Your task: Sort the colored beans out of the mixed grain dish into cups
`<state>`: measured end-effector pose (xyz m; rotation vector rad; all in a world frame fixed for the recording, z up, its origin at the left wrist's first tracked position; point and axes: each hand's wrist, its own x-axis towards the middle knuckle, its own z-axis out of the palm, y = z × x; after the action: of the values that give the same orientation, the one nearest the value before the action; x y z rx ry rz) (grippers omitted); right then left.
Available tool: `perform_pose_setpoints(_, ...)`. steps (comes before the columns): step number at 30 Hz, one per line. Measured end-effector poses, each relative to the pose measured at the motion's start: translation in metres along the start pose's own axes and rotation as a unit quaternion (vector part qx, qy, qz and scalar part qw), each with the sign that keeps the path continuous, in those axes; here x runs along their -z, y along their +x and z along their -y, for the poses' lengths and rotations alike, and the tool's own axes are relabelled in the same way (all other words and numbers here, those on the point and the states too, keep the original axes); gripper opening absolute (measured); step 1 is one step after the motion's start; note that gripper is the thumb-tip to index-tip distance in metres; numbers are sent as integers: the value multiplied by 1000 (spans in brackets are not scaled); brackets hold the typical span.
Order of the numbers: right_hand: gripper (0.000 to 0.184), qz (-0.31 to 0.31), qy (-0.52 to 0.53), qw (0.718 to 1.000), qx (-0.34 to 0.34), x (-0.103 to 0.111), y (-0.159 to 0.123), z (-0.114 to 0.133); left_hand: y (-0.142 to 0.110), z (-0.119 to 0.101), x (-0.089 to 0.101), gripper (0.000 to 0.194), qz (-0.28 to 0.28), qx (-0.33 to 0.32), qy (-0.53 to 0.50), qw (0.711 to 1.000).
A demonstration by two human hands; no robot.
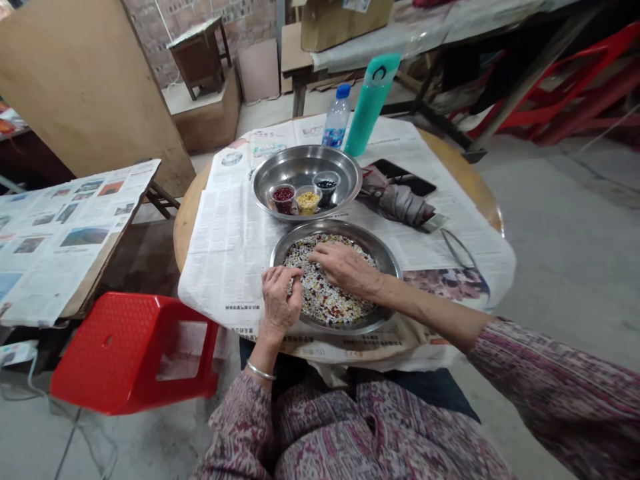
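A red stool (107,353) stands at left, near a newspaper-covered table (225,233), where the left hand (280,297) bends over the left rim of a steel basin (387,267), fingers curled and thumb drawn in close; whether anything sits between them cannot be told. In the far basin (345,180), a cup of dark red pieces (283,200) stands at left, a cup of yellow pieces (307,200) beside it and a cup of black pieces (327,190) to the right and slightly farther back. The small mixed pieces (340,293), white, yellow and dark, lie spread across the near basin's floor. Over their far side, the right hand (347,267) reaches in from the right, fingers bent downward and held narrow, the tips too obscured to show a grip. Such small, loose pieces appear to call for a light fingertip touch, a low wrist and a thinly spread layer, with the left hand steadying the rim and the right forearm kept clear of the contents
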<state>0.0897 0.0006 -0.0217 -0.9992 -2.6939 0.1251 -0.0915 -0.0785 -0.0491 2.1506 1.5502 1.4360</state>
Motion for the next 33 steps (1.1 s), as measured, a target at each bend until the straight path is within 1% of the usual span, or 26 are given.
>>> perform_pose_setpoints(2,24,-5,35,999,-23,2,5,-2,0,-1,0,19,2,4,3,1000)
perform_pose_setpoints(4,21,-23,85,994,-64,6,11,-5,0,-1,1,18,2,7,4,1000)
perform_pose_setpoints(8,21,-97,178,971,-125,20,25,-18,0,-1,0,17,-5,5,-4,1000)
perform_pose_setpoints(10,22,-136,185,962,-148,30,36,-28,0,-1,0,17,-5,4,-8,1000)
perform_pose_setpoints(12,24,-167,162,957,-173,40,50,-39,0,-1,0,16,-4,4,-11,1000)
perform_pose_setpoints(14,25,-174,115,957,-201,50,66,-49,0,-1,0,15,-4,4,-12,1000)
perform_pose_setpoints(16,25,-137,54,961,-235,59,83,-56,0,-1,-1,15,-3,4,-15,1000)
perform_pose_setpoints(18,24,-64,-3,963,-263,64,100,-59,0,0,-1,15,-5,3,-20,1000)
perform_pose_setpoints(20,23,6,-45,961,-274,66,114,-60,0,0,-2,16,-9,-1,-25,1000)
perform_pose_setpoints(22,20,41,-68,958,-275,64,125,-62,0,1,-2,16,-12,-2,-27,1000)
perform_pose_setpoints(24,18,50,-75,957,-275,59,132,-65,-1,1,-3,17,-12,0,-27,1000)
perform_pose_setpoints(27,21,49,-65,961,-264,50,136,-73,-1,1,-3,16,-11,4,-25,1000)
perform_pose_setpoints(30,26,47,-50,964,-256,43,136,-82,-1,0,-3,16,-9,8,-21,1000)
perform_pose_setpoints(33,30,57,-32,964,-259,39,133,-86,-1,0,-3,16,-5,16,-18,1000)
